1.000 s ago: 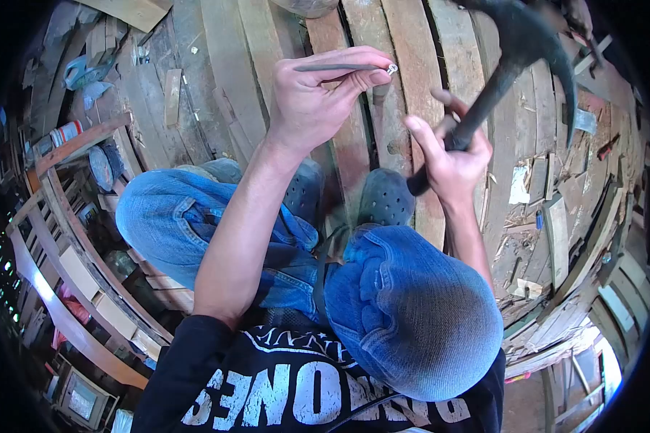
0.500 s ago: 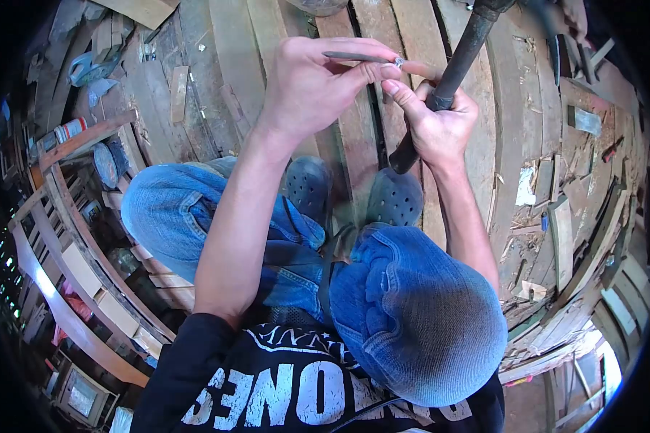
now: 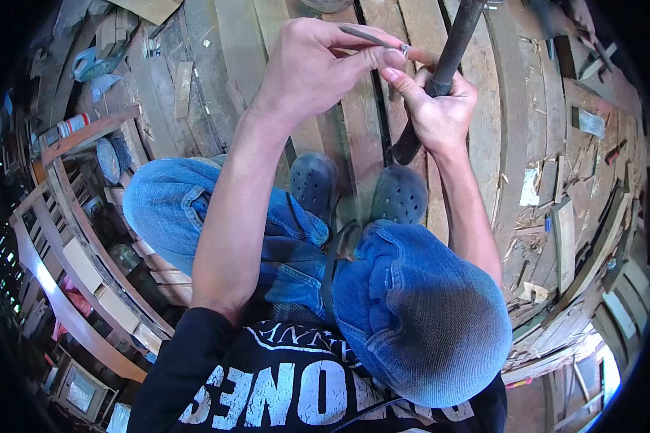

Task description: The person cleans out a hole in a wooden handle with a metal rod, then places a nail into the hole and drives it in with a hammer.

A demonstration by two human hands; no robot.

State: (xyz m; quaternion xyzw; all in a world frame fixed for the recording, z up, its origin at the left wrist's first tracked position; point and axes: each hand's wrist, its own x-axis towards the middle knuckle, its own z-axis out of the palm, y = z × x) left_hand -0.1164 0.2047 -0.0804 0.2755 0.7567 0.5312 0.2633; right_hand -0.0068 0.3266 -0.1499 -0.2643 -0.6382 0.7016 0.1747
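Note:
My left hand (image 3: 328, 65) pinches a thin dark rod (image 3: 365, 37) between thumb and fingers, its free end pointing up and left. A small shiny metal piece (image 3: 404, 50) shows at the fingertips, where both hands nearly meet. My right hand (image 3: 440, 108) is wrapped round a dark metal pipe (image 3: 456, 49), which runs from the top edge down to a rounded end (image 3: 407, 146) below the hand. The right thumb points toward the left fingertips. What the right index finger touches beside the small piece is too small to tell.
Below the hands are two dark clogs (image 3: 399, 195) on the plank floor (image 3: 361, 123). A wooden frame (image 3: 87, 216) stands at the left, near a blue-capped plastic container (image 3: 87, 65). Wood scraps (image 3: 563, 231) lie at the right. Part of another person's arm may show at the top right, blurred.
Both hands remain close together, with the rod and pipe still held. The rod and small piece sit slightly higher and further right in view, and the clogs appear lower.

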